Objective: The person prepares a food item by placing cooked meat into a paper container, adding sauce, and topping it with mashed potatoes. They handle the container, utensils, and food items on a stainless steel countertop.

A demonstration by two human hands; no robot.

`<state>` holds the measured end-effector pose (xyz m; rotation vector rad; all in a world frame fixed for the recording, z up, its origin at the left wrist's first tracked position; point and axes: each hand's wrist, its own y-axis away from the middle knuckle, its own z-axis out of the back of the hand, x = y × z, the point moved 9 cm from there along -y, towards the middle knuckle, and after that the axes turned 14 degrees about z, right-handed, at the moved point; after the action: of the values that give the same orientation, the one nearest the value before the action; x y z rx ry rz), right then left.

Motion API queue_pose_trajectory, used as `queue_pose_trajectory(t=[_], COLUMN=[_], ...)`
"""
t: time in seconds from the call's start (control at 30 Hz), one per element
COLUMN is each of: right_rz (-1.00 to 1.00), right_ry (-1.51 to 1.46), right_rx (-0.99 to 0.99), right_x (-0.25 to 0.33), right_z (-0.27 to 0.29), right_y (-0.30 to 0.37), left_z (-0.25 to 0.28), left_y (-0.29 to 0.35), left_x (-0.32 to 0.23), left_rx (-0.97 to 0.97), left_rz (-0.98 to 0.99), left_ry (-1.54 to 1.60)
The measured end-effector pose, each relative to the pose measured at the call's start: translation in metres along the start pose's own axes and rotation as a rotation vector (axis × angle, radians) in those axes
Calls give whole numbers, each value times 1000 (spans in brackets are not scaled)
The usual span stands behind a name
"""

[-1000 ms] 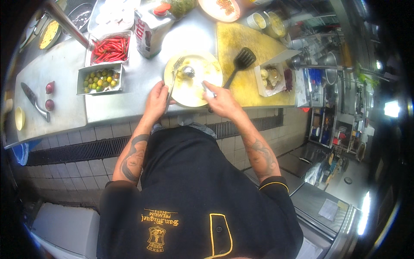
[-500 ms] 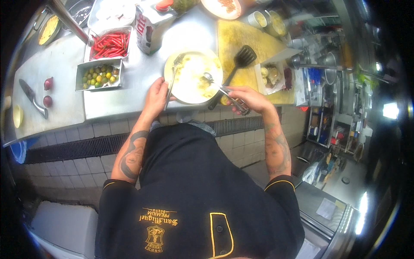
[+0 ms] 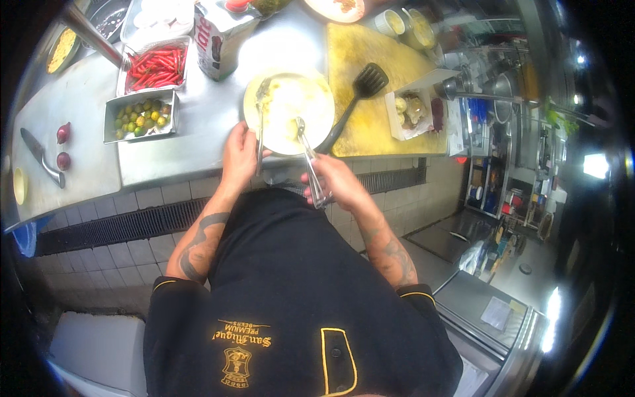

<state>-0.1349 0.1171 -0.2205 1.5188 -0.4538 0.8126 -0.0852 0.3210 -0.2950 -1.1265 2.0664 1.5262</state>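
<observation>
A pale round plate with yellowish-white food stands at the counter's front edge. My left hand grips its left rim, with the thumb up. Next to those fingers a metal fork lies over the plate's left side, its tines on the far part; whether the hand pinches it too, I cannot tell. My right hand is closed round shiny metal tongs, whose rounded tips touch the food near the plate's middle. A black slotted spatula rests right of the plate, partly on a yellow cutting board.
Left of the plate are a tray of red chillies, a metal tin of small green fruits and a carton. A knife and two red onions lie farther left. An open box of food sits right.
My right hand and the tongs have swung left and nearer my body, and the tips have moved left over the food. My left hand stays on the plate. The whole view has shifted slightly.
</observation>
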Motion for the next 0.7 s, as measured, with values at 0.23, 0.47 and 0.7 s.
queue_pose_trajectory(t=[0.23, 0.47, 0.7], right_rz=[460, 617, 506], right_ry=[736, 1223, 1026], right_rx=[-150, -85, 213], right_x=[73, 80, 85], right_z=[55, 47, 20], right_y=[-29, -35, 9], left_z=[-1, -2, -4], left_y=[2, 5, -3], left_x=[-17, -27, -27], left_rx=[12, -29, -39], left_rz=[-97, -76, -67], left_ry=[-94, -100, -95])
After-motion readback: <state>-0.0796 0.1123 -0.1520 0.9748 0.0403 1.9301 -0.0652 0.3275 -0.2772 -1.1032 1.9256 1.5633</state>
